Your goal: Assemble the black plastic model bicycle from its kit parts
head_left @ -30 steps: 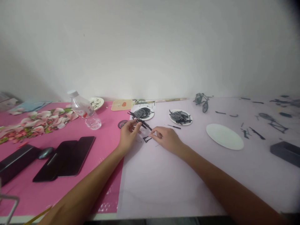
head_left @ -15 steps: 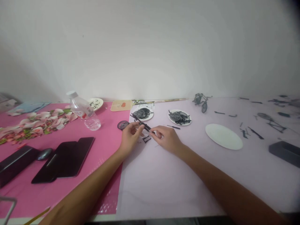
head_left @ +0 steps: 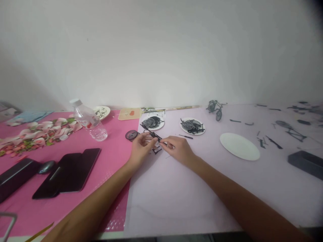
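A thin black model bicycle frame (head_left: 152, 133) is held between my two hands above the pale sheet. My left hand (head_left: 142, 148) is closed on its middle, thumb on top. The fingertips of my right hand (head_left: 178, 148) pinch its near right end; whether a smaller part is in that pinch I cannot make out. Just beyond my left hand lies a black spoked wheel (head_left: 131, 135). Beneath the hands rests a small black bracket-like piece (head_left: 156, 151). Two plates of black bicycle parts stand behind, the left plate (head_left: 160, 126) and the right plate (head_left: 199, 133).
A small screwdriver (head_left: 186, 136) lies before the right plate. An assembled model bicycle (head_left: 216, 109) stands further back. To the right are a white plate (head_left: 239, 146), loose black parts (head_left: 274, 142) and a dark box (head_left: 305, 163). Leftward stand a bottle (head_left: 92, 122), tablets (head_left: 73, 171) and artificial flowers (head_left: 42, 131).
The view has shifted slightly. My left thumb has slid a little along the frame towards my right hand. Both hands keep their hold.
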A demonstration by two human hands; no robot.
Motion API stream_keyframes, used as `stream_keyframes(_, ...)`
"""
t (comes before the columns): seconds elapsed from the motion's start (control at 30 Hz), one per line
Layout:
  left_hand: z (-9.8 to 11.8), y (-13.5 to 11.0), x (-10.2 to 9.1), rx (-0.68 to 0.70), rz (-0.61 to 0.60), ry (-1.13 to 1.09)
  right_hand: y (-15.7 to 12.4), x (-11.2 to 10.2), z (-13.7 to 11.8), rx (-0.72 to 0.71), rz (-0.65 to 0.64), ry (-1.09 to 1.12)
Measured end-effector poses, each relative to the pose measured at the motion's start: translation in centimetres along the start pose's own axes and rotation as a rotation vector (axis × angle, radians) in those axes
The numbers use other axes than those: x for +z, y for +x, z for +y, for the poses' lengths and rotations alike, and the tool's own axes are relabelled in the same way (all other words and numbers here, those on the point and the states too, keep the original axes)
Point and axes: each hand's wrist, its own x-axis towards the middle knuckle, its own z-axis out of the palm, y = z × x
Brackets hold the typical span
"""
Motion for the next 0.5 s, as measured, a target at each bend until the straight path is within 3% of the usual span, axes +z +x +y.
stream_keyframes(0.33, -1.0, 0.4, -0.5, 0.107, 0.037, 0.076, 0.3, -0.7, 0.0, 0.041, -0.007, -0.020)
stream_keyframes(0.5, -1.5, 0.7, -0.9, 0.188, 0.068, 0.109, 2.4, -4.5, -2.7, 0.134, 0.048, 0.059)
